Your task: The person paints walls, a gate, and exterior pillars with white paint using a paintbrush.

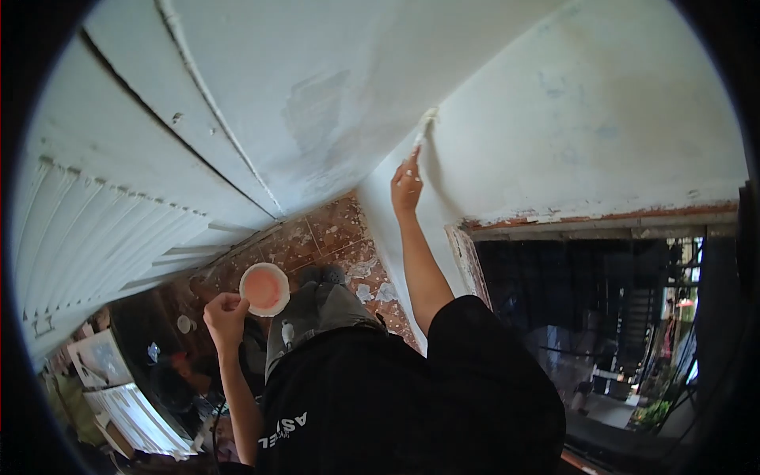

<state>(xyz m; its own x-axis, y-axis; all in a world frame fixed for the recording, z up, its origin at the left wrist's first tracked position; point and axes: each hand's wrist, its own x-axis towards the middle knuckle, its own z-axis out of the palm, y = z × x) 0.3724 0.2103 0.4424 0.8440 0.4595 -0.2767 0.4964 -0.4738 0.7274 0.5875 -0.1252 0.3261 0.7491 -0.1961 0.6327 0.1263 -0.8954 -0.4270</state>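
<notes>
My right hand (pixel 407 187) is raised to the wall corner, its fingers wrapped round the handle of a paintbrush (pixel 428 119). The bristles, coated in white, meet the line where two pale walls join. White spots of paint dot the fingers. Lower down on the left, my left hand (pixel 226 317) grips the rim of a small round cup (pixel 264 290) between thumb and fingers. Pinkish contents show inside the cup, and its rim is whitish.
Below, a reddish tiled floor (pixel 317 237) is splattered with white. At the right is a dark window opening (pixel 586 317) with a chipped frame (pixel 602 220). A ribbed white panel (pixel 87 237) stands left; a picture (pixel 100 360) and clutter lie at lower left.
</notes>
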